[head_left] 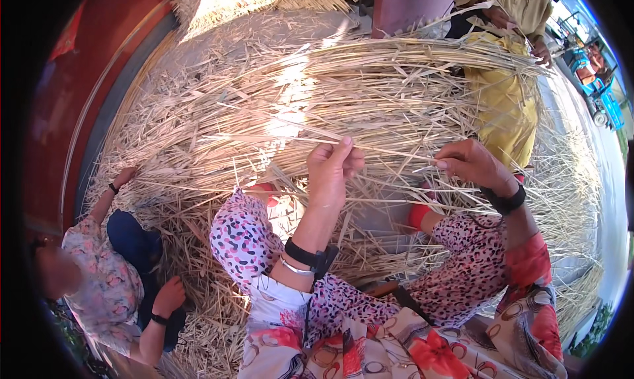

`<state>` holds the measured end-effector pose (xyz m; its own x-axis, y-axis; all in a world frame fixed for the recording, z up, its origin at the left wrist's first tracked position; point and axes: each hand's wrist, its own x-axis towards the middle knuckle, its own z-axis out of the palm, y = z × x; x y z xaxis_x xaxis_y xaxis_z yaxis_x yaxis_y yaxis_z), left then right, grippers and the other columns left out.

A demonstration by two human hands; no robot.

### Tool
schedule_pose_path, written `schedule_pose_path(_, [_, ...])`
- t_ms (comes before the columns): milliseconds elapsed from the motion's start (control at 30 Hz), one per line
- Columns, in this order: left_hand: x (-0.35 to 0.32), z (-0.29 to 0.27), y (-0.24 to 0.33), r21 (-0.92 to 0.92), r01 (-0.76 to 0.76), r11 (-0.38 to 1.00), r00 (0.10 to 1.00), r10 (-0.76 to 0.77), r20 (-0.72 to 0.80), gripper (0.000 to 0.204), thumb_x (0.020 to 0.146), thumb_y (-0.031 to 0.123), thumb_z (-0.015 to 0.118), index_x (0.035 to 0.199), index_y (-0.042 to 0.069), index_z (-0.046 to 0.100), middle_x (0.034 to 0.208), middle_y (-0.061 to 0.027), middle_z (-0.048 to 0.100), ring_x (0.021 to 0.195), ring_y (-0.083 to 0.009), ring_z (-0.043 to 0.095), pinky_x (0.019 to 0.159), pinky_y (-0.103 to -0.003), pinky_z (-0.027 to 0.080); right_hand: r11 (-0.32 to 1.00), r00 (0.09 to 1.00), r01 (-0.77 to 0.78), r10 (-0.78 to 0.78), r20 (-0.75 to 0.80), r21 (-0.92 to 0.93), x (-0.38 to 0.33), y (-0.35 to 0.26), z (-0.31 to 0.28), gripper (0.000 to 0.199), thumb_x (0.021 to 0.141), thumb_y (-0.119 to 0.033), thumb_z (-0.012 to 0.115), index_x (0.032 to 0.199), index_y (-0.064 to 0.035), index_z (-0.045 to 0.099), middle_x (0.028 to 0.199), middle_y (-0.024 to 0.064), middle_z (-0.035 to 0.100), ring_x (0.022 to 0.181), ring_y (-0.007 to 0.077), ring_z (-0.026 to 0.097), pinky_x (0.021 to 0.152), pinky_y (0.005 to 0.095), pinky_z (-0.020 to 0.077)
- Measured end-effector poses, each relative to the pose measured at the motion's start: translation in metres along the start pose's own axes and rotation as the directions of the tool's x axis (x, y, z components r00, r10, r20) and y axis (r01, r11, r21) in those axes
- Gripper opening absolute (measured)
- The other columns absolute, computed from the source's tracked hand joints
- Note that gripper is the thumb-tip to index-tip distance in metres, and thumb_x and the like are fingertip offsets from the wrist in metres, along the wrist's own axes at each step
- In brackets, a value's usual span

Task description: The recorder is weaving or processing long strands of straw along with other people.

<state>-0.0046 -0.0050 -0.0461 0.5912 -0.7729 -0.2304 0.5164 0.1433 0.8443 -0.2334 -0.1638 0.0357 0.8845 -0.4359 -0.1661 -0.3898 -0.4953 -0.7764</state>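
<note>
1. A pale straw stalk (pixel 396 152) is held in the air between both hands, above the straw pile (pixel 409 81).
2. It is pinched by thumb and fingers of the left hand (pixel 329 167) and of the right hand (pixel 472 164); its ends can hardly be told from the pile.
3. Lightness, some stiffness and brittleness are to be expected.
4. It is best gripped gently, at two spaced points, uncrushed.

Straw stalks (pixel 330 101) lie before the knees (pixel 243 228) — a co-worker (pixel 105 273) left, a vehicle (pixel 599 95) far right.
</note>
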Motion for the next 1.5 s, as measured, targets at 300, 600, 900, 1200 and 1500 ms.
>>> schedule_pose_path(300, [-0.017, 0.028, -0.002, -0.006, 0.005, 1.000, 0.991, -0.004, 0.137, 0.015, 0.089, 0.021, 0.063, 0.085, 0.007, 0.060, 0.071, -0.0070, 0.066, 0.058, -0.0109, 0.062, 0.049, -0.020, 0.042, 0.974, 0.890, 0.191, -0.118, -0.441, 0.125, 0.024, -0.023, 0.036, 0.020, 0.089, -0.018, 0.061, 0.080, -0.0008, 0.063, 0.065, -0.0016, 0.055, 0.058, 0.0067, 0.048, 0.054, 0.0235, 0.0384])
schedule_pose_path(600, [-0.012, 0.023, -0.014, 0.068, 0.083, 0.994, 0.989, -0.090, 0.118, 0.020, 0.091, 0.025, 0.060, 0.083, 0.007, 0.059, 0.073, -0.0093, 0.067, 0.061, -0.0127, 0.064, 0.049, -0.021, 0.042, 0.851, 0.818, 0.032, -0.324, -0.476, -0.524, -0.003, 0.034, -0.016, 0.020, 0.089, -0.019, 0.058, 0.090, 0.0004, 0.061, 0.072, 0.0080, 0.057, 0.063, 0.0268, 0.056, 0.061, 0.0340, 0.0446])
schedule_pose_path(900, [-0.011, 0.027, -0.005, 0.062, 0.062, 0.996, 0.982, -0.072, 0.177, 0.020, 0.091, 0.024, 0.060, 0.084, 0.005, 0.061, 0.073, -0.0079, 0.066, 0.060, -0.0119, 0.062, 0.048, -0.021, 0.042, 0.946, 0.955, 0.253, -0.278, -0.102, -0.203, 0.017, -0.026, 0.048, 0.019, 0.091, -0.020, 0.051, 0.086, -0.0015, 0.054, 0.069, 0.0196, 0.055, 0.067, 0.0405, 0.055, 0.059, 0.0445, 0.0439])
schedule_pose_path(1200, [-0.017, 0.020, 0.001, 0.065, 0.032, 0.997, 0.993, -0.040, 0.116, 0.014, 0.089, 0.020, 0.063, 0.084, 0.007, 0.061, 0.072, -0.0039, 0.065, 0.059, -0.0090, 0.061, 0.049, -0.019, 0.042, 0.924, 0.968, 0.186, -0.231, -0.100, -0.334, 0.018, -0.029, 0.060, 0.018, 0.091, -0.020, 0.051, 0.086, -0.0028, 0.052, 0.060, 0.0210, 0.053, 0.059, 0.0416, 0.054, 0.052, 0.0474, 0.0413])
schedule_pose_path(1500, [-0.040, 0.039, -0.003, 0.150, -0.269, 0.951, 0.940, 0.224, 0.258, 0.014, 0.092, 0.018, 0.058, 0.084, 0.006, 0.061, 0.072, -0.0055, 0.066, 0.061, -0.0096, 0.063, 0.050, -0.019, 0.042, 0.917, 0.956, 0.082, -0.183, -0.230, -0.391, 0.018, -0.021, 0.059, 0.012, 0.086, -0.011, 0.051, 0.081, -0.0013, 0.050, 0.059, 0.0216, 0.052, 0.058, 0.0412, 0.054, 0.052, 0.0471, 0.0389])
